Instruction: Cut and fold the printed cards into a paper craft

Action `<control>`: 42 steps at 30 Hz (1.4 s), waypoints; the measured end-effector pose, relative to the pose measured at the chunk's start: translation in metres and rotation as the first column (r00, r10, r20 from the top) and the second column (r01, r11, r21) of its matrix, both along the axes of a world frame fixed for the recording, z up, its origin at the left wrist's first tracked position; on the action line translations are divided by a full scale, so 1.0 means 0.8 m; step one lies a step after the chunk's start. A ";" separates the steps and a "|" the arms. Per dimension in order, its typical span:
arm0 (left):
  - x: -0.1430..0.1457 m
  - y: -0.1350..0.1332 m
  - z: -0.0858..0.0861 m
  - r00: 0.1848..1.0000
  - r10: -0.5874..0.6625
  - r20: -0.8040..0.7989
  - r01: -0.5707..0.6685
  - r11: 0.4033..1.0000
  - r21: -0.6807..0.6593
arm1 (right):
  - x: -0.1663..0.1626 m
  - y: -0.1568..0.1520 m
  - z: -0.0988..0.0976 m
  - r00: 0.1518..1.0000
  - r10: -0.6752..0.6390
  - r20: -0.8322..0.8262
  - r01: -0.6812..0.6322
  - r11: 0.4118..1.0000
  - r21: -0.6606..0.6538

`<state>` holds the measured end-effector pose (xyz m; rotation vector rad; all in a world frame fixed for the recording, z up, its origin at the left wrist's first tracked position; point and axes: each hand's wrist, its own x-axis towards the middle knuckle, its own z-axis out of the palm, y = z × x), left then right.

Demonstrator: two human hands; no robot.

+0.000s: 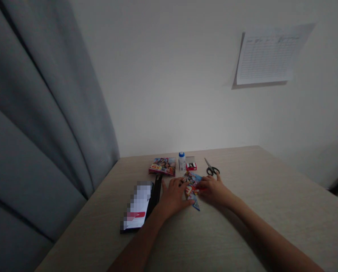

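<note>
A colourful printed paper, folded to a pointed shape, lies on the table between my hands. My left hand rests over its left side, fingers spread and the thumb reaching to its lower part. At the right edge of the paper, my right hand has its fingers bent and closed on it; the fingertips are partly hidden. Just beyond my right hand lie scissors with black handles. A white bottle with a blue cap stands upright behind the paper, next to a small red and white box.
A stack of printed leaflets sits at the back left of the table. Left of my left hand is a phone with a lit screen and an open dark cover. A grey curtain hangs at left; a printed sheet is on the wall.
</note>
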<state>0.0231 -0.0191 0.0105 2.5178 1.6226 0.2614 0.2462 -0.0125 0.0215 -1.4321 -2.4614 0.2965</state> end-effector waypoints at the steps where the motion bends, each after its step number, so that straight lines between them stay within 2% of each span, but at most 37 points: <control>1: 0.000 -0.001 0.002 1.000 -0.002 0.001 0.002 1.000 -0.004 | 0.001 0.000 0.000 1.000 0.004 -0.009 -0.004 1.000 -0.008; 6: -0.007 -0.003 0.012 0.999 -0.034 -0.002 0.034 0.998 -0.045 | 0.004 0.006 -0.002 0.998 -0.003 -0.055 0.001 1.000 -0.020; 10: -0.015 -0.002 0.019 0.997 -0.077 0.002 0.077 0.992 -0.101 | 0.006 0.012 -0.007 0.997 -0.008 -0.082 0.010 1.000 0.027; 15: -0.024 -0.002 0.028 0.987 -0.158 0.037 0.162 0.969 -0.188 | 0.009 0.012 -0.014 0.985 0.094 -0.142 -0.092 0.996 0.023; 22: -0.027 0.003 0.032 0.980 -0.191 0.048 0.197 0.957 -0.213 | 0.009 0.006 -0.012 0.995 0.080 -0.065 -0.083 0.996 -0.031; 29: -0.033 0.008 0.024 0.996 -0.085 0.005 0.085 0.988 -0.130 | 0.011 0.011 -0.010 0.999 0.030 0.011 -0.030 1.000 0.008; 36: -0.036 0.016 0.011 1.000 0.011 -0.001 -0.011 1.000 -0.016 | 0.014 0.014 -0.005 1.000 -0.001 0.010 0.001 1.000 -0.015; 42: -0.027 0.018 0.020 0.996 0.084 -0.017 -0.083 0.996 0.042 | 0.014 0.012 -0.002 0.993 0.103 -0.053 -0.106 0.992 -0.068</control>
